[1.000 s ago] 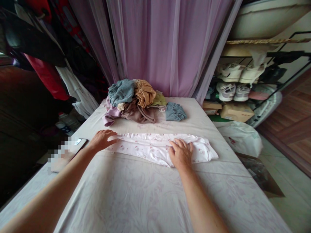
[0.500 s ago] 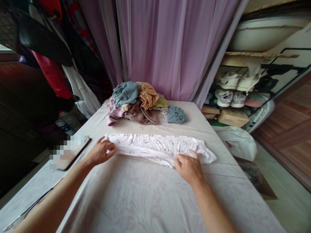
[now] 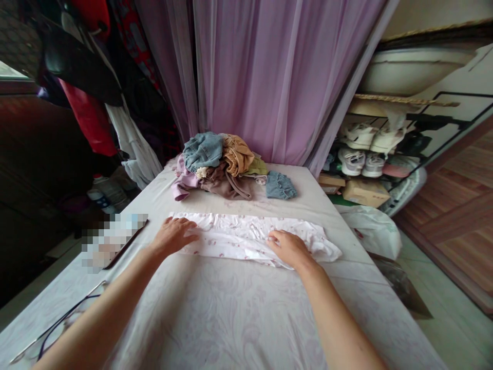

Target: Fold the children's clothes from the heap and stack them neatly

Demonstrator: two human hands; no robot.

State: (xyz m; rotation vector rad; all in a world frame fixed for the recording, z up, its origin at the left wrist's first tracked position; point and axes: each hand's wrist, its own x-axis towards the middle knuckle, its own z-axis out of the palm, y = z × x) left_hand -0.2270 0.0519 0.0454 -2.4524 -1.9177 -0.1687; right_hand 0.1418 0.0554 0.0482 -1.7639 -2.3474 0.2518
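Observation:
A white garment (image 3: 231,239) with a small reddish print lies across the surface in a long, folded strip, its right end loose and wrinkled. At the strip's left end, my left hand (image 3: 175,237) rests on the cloth with its fingers stretched out and apart. My right hand (image 3: 288,247) lies on the garment right of its middle, fingers reaching left over the fabric and not closed round it. What kind of garment it is, I cannot tell from its folded shape.
Behind the garment stands a heap of crumpled clothes (image 3: 215,169), with a folded blue-grey piece (image 3: 281,185) to its right. A partly blurred phone-like slab (image 3: 115,244) and glasses (image 3: 57,329) lie at the left. Shoes (image 3: 362,159) sit on a rack at the right.
My left hand has moved slightly right and its fingers have spread over the cloth. My right hand has shifted up and left. The garment's near layer lies flatter at the left.

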